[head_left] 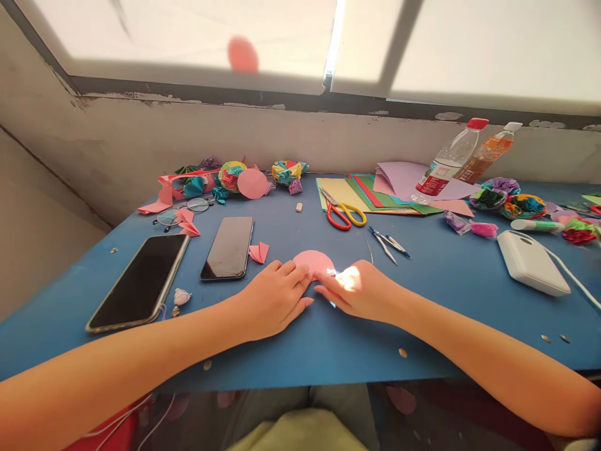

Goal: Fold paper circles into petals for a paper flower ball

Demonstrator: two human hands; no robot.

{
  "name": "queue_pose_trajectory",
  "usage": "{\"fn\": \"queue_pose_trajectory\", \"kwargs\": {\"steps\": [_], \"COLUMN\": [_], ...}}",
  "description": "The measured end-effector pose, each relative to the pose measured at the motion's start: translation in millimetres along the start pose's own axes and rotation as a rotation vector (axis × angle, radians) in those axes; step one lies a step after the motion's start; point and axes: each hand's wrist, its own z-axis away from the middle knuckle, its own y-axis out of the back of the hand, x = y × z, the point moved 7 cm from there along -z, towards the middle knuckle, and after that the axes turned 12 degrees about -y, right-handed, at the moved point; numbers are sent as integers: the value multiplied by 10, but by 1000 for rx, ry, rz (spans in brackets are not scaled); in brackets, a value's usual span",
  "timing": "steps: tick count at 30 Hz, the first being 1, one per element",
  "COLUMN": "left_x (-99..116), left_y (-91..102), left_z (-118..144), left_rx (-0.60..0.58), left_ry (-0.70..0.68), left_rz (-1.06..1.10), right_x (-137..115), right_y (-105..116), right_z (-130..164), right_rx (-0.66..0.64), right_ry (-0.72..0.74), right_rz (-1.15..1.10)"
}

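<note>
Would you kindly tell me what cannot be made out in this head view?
- Near edge of the pink paper circle: covered by the left hand and right hand.
- Right hand's fingers: washed out by a sunlight patch.
- Bottle label: too small to read.
- Green marker tip: hidden by paper flowers.

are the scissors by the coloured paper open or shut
Open. The scissors lie flat on the blue table with the red and yellow handle loops spread apart and the blades parted over the yellow sheet.

You get bright daylight from the frosted window (300, 37) above the blue table (422, 300). A sun patch burns out on your right hand (361, 291). Below the table, everything is dim; edges bow outward.
</note>
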Motion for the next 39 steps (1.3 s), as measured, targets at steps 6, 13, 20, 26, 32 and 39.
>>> {"fn": "queue_pose_trajectory", "kwargs": {"steps": [6, 13, 20, 26, 32, 39], "left_x": [1, -79, -211, -158, -179, -304], "left_y": [18, 48, 59, 90, 179, 160], "left_z": [-2, 22, 27, 19, 39, 84], "left_rx": [7, 53, 280, 322, 387, 401], "left_ry": [-11, -4, 24, -4, 73, 205], "left_rz": [-17, -27, 60, 72, 229, 332], "right_x": [-196, -55, 223, 247, 199, 167], "right_y": [185, 81, -100, -229, -267, -267], "right_z": [82, 30, -35, -30, -30, -21], "right_rx": [147, -69, -201, -314, -379, -430], "right_ry": [45, -74, -423, -460, -389, -403], "right_rz": [81, 43, 13, -254, -365, -523]}}
